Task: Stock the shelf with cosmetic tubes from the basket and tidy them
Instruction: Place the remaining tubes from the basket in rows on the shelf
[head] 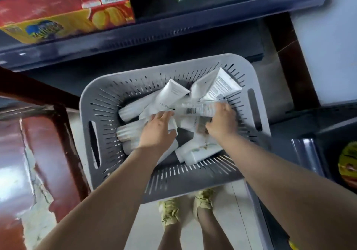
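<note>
Both hands sunk in grey basket [123, 87]; left hand [157, 129] and right hand [222, 120] curled round white tubes [173, 93].

A red-and-yellow snack box [63, 12] lies up top — yellow shoes [170, 210] stand on the pale floor [228, 220].

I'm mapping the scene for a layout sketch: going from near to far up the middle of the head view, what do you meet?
Yellow shoes → basket near rim → hands, left hand and right hand, on the white tubes → basket far rim → dark shelf edge → boxes on the shelf.
</note>
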